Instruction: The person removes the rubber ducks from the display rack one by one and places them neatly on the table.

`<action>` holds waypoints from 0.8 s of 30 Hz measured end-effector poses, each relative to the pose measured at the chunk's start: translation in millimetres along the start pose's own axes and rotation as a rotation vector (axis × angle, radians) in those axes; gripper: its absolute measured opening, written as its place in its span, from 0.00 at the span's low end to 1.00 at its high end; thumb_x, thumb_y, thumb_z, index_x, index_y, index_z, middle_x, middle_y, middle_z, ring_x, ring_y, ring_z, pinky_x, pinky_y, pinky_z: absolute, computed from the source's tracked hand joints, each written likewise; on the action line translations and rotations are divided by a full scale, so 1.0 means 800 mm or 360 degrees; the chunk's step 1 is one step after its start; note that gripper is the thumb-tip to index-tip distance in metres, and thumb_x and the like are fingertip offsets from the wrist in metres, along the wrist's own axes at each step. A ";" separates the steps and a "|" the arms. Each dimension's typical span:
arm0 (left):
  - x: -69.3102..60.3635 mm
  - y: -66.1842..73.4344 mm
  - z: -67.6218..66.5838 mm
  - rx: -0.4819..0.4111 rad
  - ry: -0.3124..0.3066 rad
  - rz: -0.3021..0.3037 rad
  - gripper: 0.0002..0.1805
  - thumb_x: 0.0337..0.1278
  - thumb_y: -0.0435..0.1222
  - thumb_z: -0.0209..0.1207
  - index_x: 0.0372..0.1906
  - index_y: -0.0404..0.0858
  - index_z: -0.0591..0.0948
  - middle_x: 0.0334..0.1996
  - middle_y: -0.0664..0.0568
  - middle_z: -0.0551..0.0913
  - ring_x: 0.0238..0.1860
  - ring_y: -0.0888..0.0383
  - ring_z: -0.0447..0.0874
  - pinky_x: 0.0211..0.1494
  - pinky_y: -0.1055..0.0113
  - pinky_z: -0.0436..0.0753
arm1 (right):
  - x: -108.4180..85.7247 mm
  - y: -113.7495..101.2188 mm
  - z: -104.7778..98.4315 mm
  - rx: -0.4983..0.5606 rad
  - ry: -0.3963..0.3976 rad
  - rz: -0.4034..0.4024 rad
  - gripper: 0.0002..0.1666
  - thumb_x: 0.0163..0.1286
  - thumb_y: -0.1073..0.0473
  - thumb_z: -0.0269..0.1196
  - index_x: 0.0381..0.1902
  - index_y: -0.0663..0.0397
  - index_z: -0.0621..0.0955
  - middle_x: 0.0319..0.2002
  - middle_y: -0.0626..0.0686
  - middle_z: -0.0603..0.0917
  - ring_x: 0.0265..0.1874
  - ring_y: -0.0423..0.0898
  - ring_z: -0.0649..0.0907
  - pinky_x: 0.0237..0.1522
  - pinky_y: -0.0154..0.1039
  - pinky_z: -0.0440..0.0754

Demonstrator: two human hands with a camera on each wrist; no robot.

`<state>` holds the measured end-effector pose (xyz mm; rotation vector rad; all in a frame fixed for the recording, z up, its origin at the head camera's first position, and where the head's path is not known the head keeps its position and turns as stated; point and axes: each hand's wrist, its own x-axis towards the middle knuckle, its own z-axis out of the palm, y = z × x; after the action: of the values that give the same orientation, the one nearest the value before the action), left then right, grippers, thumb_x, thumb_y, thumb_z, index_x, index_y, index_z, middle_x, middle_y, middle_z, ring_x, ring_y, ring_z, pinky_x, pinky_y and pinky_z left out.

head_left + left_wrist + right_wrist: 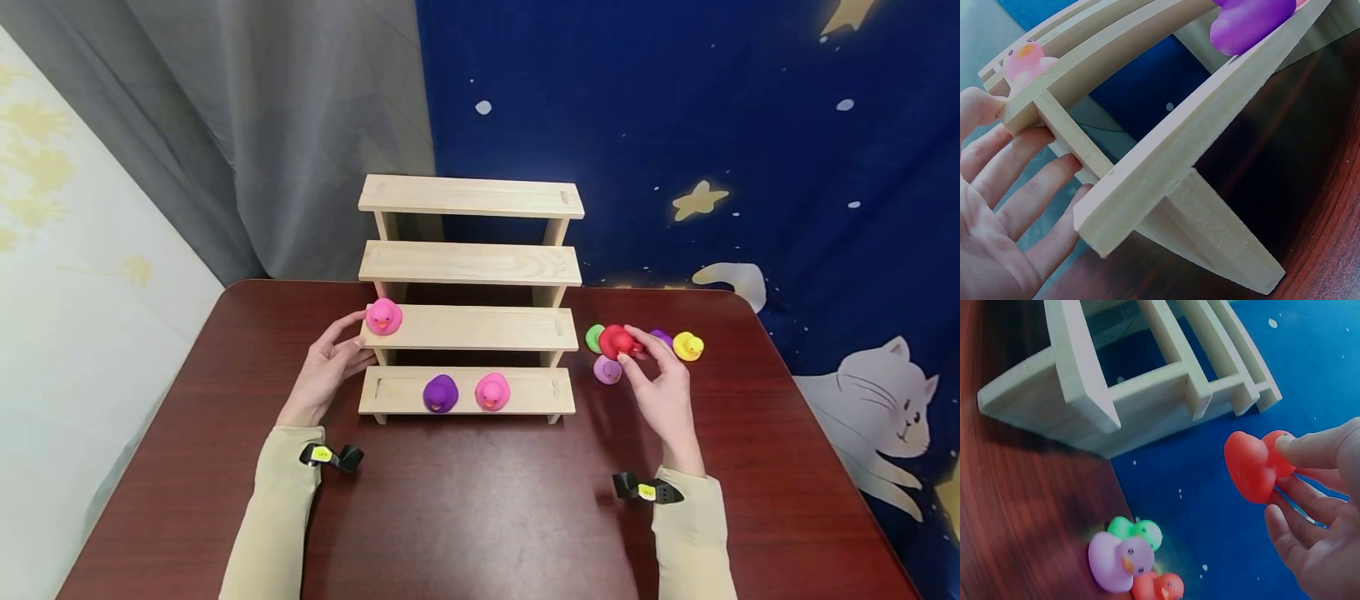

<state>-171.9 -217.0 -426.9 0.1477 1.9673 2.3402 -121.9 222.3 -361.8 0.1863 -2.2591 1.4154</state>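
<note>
My left hand [322, 375] grips the left end of a wooden tiered stand [480, 327] at its second step from the bottom; in the left wrist view the thumb lies above the board and the fingers below. A pink duck [384, 317] sits by that thumb. On the bottom step are a purple duck [440, 393] and another pink duck [492, 392]. Right of the stand, my right hand [663, 392] pinches a red duck [1250, 465] between thumb and fingers, raised above the table.
Beneath and around the right hand, a green duck [1147, 534], a lavender duck [1113, 561], another red duck [1169, 586], a purple duck [661, 337] and a yellow duck [687, 346] rest on the dark red table [465, 517]. Curtains hang behind.
</note>
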 end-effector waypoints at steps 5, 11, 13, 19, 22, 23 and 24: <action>0.001 0.001 0.000 0.0026 0.0010 -0.0010 0.24 0.70 0.36 0.55 0.68 0.44 0.69 0.43 0.53 0.85 0.47 0.55 0.84 0.52 0.60 0.79 | -0.004 0.006 -0.008 -0.0056 -0.0003 0.0078 0.23 0.60 0.78 0.64 0.54 0.73 0.78 0.49 0.69 0.80 0.42 0.52 0.80 0.47 0.28 0.77; 0.001 0.000 0.000 0.0032 0.0000 -0.0004 0.24 0.70 0.35 0.54 0.68 0.43 0.69 0.44 0.53 0.85 0.47 0.56 0.84 0.52 0.60 0.79 | -0.007 0.061 -0.016 -0.0119 -0.0027 0.0122 0.24 0.61 0.75 0.65 0.57 0.64 0.79 0.52 0.63 0.80 0.45 0.50 0.81 0.51 0.27 0.75; 0.001 0.001 0.000 0.0037 -0.0001 -0.0006 0.24 0.70 0.36 0.54 0.68 0.43 0.68 0.45 0.54 0.84 0.47 0.56 0.84 0.53 0.60 0.79 | -0.007 0.071 -0.018 -0.0136 -0.0033 0.0143 0.25 0.61 0.74 0.65 0.57 0.63 0.79 0.52 0.62 0.80 0.45 0.49 0.81 0.51 0.25 0.74; 0.001 0.001 0.000 0.0040 -0.0001 -0.0012 0.24 0.70 0.36 0.54 0.68 0.44 0.68 0.45 0.54 0.84 0.47 0.56 0.84 0.53 0.59 0.78 | -0.011 0.072 -0.022 -0.0141 -0.0033 0.0237 0.24 0.62 0.76 0.63 0.58 0.68 0.78 0.53 0.66 0.79 0.46 0.57 0.81 0.49 0.26 0.76; 0.000 0.002 0.000 0.0038 0.0004 -0.0018 0.24 0.70 0.36 0.55 0.68 0.44 0.68 0.45 0.54 0.84 0.47 0.56 0.84 0.53 0.59 0.78 | -0.013 0.058 -0.023 -0.0150 -0.0038 0.0274 0.23 0.62 0.78 0.62 0.57 0.72 0.77 0.53 0.68 0.78 0.47 0.63 0.80 0.50 0.29 0.77; 0.000 0.002 0.000 0.0036 0.0005 -0.0019 0.24 0.70 0.36 0.55 0.68 0.44 0.68 0.45 0.54 0.85 0.47 0.55 0.84 0.53 0.60 0.79 | -0.013 0.053 -0.024 -0.0152 -0.0039 0.0286 0.23 0.62 0.78 0.61 0.57 0.73 0.77 0.53 0.69 0.78 0.47 0.64 0.80 0.50 0.30 0.78; 0.000 0.002 0.000 0.0031 0.0004 -0.0017 0.24 0.70 0.36 0.55 0.68 0.44 0.68 0.44 0.54 0.85 0.48 0.55 0.84 0.53 0.60 0.79 | -0.014 0.049 -0.024 -0.0158 -0.0041 0.0298 0.23 0.62 0.79 0.61 0.56 0.74 0.76 0.53 0.70 0.78 0.47 0.64 0.80 0.50 0.31 0.78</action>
<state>-171.9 -217.3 -425.3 0.1352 1.9875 2.3162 -119.7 255.4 -391.7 -0.0405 -2.4142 1.3939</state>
